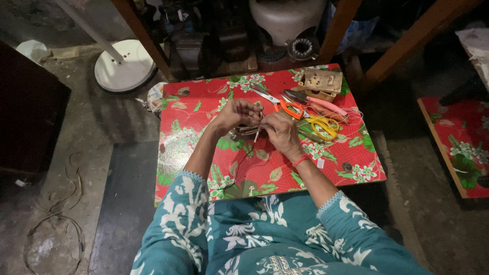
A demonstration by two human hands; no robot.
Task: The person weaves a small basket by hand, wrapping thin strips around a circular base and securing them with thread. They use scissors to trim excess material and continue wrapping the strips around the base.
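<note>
From the head view, looking straight down, both hands meet over the middle of the surface [204, 153], a low table under a red floral oilcloth. The left hand [235, 113] curls its fingers round a small metal part wound with wire [243, 132], a coil of some sort, held just above the cloth. The right hand [279, 130] is pinched shut on a thin wire end at the same bundle, so the two hands touch across it. A dark wire strand [239, 165] trails from the coil toward the near edge.

The coil looks light and stiff at its metal core, I judge, while the fine wire is springy and easy to kink or snap; the core seems the safe place to grip, with the strand taken only between fingertips.

Toward the far right corner lie orange-handled scissors [285, 106], yellow-handled scissors [321, 125] and a pale wooden block [321, 84] with holes. On the floor at left stands a white round base [125, 66].
</note>
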